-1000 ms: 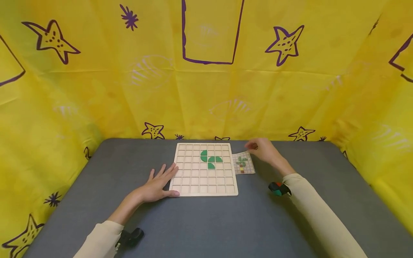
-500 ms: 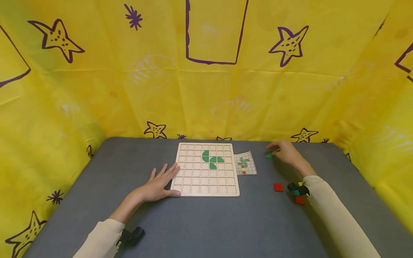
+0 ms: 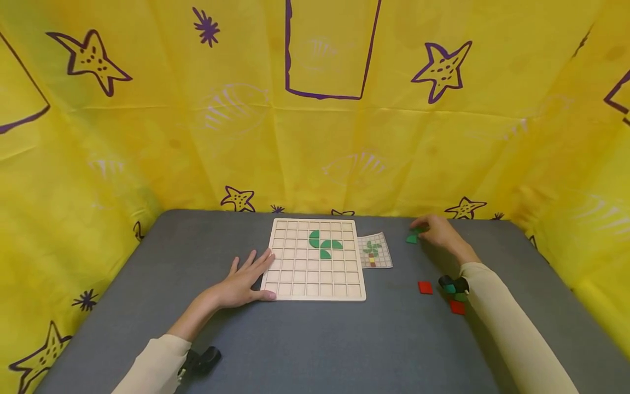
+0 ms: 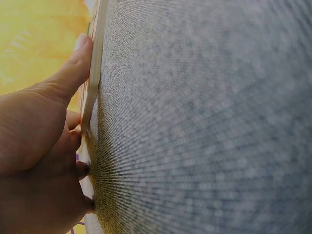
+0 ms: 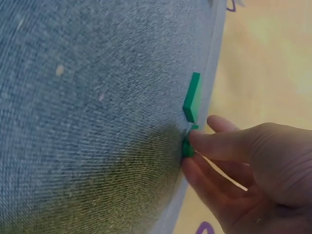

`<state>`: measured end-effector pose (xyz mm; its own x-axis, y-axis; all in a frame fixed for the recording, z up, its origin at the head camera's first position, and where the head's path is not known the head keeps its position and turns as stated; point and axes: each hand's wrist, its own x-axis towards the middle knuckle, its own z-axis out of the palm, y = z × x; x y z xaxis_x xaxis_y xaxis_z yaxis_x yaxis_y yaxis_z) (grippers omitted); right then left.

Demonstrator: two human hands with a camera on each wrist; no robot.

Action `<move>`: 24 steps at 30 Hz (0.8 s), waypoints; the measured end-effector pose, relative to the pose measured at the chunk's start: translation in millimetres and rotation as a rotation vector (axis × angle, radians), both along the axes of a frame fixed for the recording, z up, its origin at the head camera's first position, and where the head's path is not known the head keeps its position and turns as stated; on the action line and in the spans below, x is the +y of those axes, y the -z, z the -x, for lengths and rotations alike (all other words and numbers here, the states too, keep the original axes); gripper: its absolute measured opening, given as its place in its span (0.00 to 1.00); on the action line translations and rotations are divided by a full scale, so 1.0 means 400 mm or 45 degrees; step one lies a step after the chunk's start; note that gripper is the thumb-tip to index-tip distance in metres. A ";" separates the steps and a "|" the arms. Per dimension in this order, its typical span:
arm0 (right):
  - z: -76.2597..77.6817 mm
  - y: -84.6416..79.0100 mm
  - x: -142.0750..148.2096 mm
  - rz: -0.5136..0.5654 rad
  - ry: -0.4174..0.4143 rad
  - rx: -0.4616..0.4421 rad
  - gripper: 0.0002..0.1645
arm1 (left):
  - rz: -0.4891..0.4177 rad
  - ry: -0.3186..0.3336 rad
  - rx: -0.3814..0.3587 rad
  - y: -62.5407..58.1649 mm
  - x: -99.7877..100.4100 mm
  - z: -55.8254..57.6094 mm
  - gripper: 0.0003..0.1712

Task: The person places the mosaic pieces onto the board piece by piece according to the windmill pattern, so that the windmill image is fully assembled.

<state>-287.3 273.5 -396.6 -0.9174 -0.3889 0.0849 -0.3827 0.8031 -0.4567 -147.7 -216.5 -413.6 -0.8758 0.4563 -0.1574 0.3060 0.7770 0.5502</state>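
Observation:
A wooden grid board point(image 3: 290, 276) lies flat on the grey table, with several green quarter-circle tiles point(image 3: 315, 239) in its upper cells. My left hand point(image 3: 238, 284) rests on the board's left edge, fingers spread and thumb at the near corner. Right of the board, my right hand point(image 3: 439, 232) is down at the tabletop. Between thumb and fingers it pinches a small green tile point(image 5: 187, 148), mostly covered by the fingertips. Another green tile point(image 5: 193, 97) lies just beside it. A pattern card point(image 3: 384, 257), showing a green and brown design, touches the board's right side.
Two red square tiles point(image 3: 425, 287) lie near my right wrist, with a green tile point(image 3: 460, 297) by the nearer one. A black wrist camera point(image 3: 454, 284) hangs over that spot. Yellow patterned cloth point(image 3: 315, 164) stands behind the table.
My right hand has moved right, from the card's top corner to the green tiles, and now pinches one. Red tiles have come into sight under its wrist. My left hand stays on the board.

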 end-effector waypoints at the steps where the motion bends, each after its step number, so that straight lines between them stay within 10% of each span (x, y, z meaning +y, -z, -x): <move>1: 0.001 0.000 0.001 -0.006 0.003 -0.005 0.15 | 0.003 0.000 0.002 0.001 0.000 0.000 0.56; 24: -0.024 -0.011 0.044 0.052 0.046 -0.064 0.14 | -0.006 0.004 0.019 0.001 0.001 -0.004 0.55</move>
